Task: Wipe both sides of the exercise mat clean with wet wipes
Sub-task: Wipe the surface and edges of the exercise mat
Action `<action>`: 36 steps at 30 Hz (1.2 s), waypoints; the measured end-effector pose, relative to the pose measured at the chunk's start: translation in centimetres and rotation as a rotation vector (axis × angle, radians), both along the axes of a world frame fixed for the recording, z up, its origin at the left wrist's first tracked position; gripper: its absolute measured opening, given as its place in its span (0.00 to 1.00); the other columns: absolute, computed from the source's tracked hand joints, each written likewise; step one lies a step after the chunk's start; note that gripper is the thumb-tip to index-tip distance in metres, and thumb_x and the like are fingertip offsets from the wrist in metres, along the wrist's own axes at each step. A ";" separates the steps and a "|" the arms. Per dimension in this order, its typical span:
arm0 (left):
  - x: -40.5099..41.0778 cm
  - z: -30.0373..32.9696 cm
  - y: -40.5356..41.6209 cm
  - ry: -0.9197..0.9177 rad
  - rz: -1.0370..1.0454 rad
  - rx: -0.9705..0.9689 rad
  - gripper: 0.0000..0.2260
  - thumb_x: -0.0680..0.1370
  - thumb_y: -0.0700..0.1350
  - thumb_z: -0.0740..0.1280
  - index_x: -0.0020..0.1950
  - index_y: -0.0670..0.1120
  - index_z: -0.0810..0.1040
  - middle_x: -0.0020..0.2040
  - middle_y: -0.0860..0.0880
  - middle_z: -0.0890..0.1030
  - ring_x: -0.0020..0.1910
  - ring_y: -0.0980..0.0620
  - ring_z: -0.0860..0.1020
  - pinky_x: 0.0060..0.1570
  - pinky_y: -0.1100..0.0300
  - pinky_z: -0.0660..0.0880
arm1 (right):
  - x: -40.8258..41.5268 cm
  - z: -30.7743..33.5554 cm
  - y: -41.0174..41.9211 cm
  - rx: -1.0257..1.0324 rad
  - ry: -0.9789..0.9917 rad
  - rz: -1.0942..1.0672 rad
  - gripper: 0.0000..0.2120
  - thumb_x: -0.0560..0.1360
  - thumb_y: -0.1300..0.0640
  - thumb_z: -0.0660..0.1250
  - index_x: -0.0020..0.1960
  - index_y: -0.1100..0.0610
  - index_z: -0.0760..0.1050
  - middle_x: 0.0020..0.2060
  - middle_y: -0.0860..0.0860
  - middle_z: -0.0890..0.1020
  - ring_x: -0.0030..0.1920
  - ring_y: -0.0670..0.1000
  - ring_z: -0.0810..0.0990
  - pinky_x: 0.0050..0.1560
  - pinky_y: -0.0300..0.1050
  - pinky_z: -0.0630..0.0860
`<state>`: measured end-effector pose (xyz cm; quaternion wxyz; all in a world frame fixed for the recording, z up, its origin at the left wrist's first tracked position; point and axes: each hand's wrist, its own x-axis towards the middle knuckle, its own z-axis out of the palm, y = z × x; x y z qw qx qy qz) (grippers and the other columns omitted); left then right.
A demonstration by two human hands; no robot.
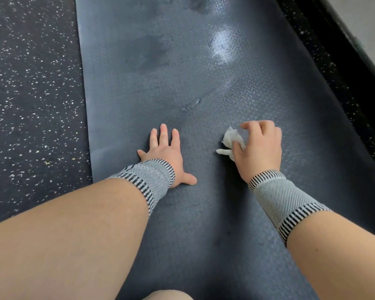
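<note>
No brand, label or writing can be read anywhere in view. The exercise mat is a dark grey-blue sheet with a fine embossed grain, lying flat and running from the near edge to the far edge of the scene. A bright wet sheen shows on its far right part, and a small crease sits near its middle. Under it and on its left lies the floor, black rubber speckled with white flecks; the same speckled surface shows along the right side, beside a black strip.

The left hand lies flat on the mat, palm down, fingers straight and spread, thumb out to the right. The right hand, just to its right, has its fingers curled round a crumpled white wet wipe, which sticks out from the hand's left side and rests against the mat. Each wrist wears a knitted grey wrist band with black-and-white striped edges.
</note>
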<state>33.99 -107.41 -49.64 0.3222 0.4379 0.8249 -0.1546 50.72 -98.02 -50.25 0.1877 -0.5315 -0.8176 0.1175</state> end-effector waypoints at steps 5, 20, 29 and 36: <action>0.0 0.0 -0.2 0.004 0.001 0.018 0.63 0.62 0.68 0.75 0.77 0.51 0.33 0.77 0.48 0.29 0.77 0.45 0.34 0.70 0.33 0.54 | -0.2 -0.3 -3.3 0.061 -0.018 0.469 0.03 0.66 0.61 0.74 0.37 0.58 0.81 0.38 0.54 0.78 0.41 0.59 0.74 0.42 0.48 0.74; 0.0 0.2 -0.1 0.002 0.008 0.016 0.62 0.62 0.68 0.75 0.78 0.51 0.33 0.77 0.48 0.30 0.77 0.45 0.34 0.70 0.33 0.54 | -1.9 -1.3 -3.5 -0.348 -0.003 0.209 0.05 0.72 0.55 0.69 0.47 0.55 0.78 0.46 0.49 0.77 0.48 0.50 0.75 0.48 0.43 0.72; 0.1 0.3 -0.1 0.009 0.000 0.011 0.63 0.62 0.68 0.75 0.78 0.51 0.33 0.77 0.48 0.30 0.77 0.45 0.34 0.70 0.33 0.55 | -1.9 -0.9 -4.3 -0.093 -0.205 0.330 0.07 0.76 0.59 0.62 0.44 0.60 0.77 0.43 0.57 0.77 0.47 0.59 0.72 0.50 0.50 0.67; 0.0 0.2 0.0 0.001 0.004 -0.004 0.63 0.62 0.68 0.75 0.77 0.51 0.32 0.76 0.48 0.29 0.77 0.45 0.34 0.70 0.33 0.55 | 0.8 -0.5 -1.3 -0.301 0.116 -0.210 0.05 0.77 0.55 0.62 0.42 0.52 0.72 0.44 0.47 0.71 0.51 0.52 0.71 0.48 0.37 0.60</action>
